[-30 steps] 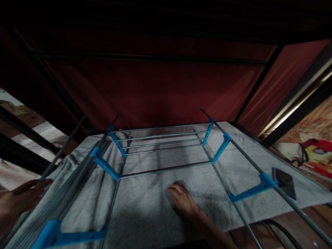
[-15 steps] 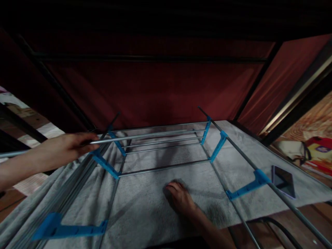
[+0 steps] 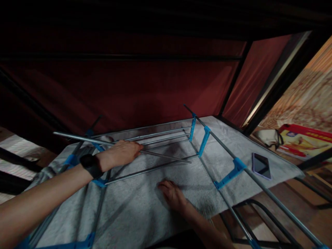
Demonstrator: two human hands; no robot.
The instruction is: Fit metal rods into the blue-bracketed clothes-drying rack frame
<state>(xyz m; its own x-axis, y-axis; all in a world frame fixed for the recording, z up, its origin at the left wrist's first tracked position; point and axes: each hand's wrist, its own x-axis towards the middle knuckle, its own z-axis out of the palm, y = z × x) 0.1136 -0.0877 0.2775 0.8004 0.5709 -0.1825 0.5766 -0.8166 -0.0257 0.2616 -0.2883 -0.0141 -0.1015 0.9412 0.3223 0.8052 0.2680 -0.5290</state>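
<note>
My left hand (image 3: pixel 123 152), with a dark watch (image 3: pixel 90 165) on its wrist, is closed around a thin metal rod (image 3: pixel 75 136). The rod slants above the left side of a rack frame, its right end over the frame's near crossbar (image 3: pixel 155 169). Blue plastic brackets (image 3: pixel 229 174) join the frame's tubes on both sides, and several crossbars span its far part. On the grey cloth (image 3: pixel 135 204), inside the frame, rests my right hand (image 3: pixel 172 195). Its fingers are loosely curled, with nothing visible in them; the palm is hidden.
A phone (image 3: pixel 261 165) lies on the cloth to the right of the frame. Beyond the cloth's right edge are a white pouch (image 3: pixel 268 137) and a red and yellow package (image 3: pixel 303 141). Dark red fabric (image 3: pixel 145 93) with dark bars closes off the back.
My left hand has carried the rod to the right, over the frame, and its free right end now points nearer. The view has shifted right. My right hand stays on the cloth.
</note>
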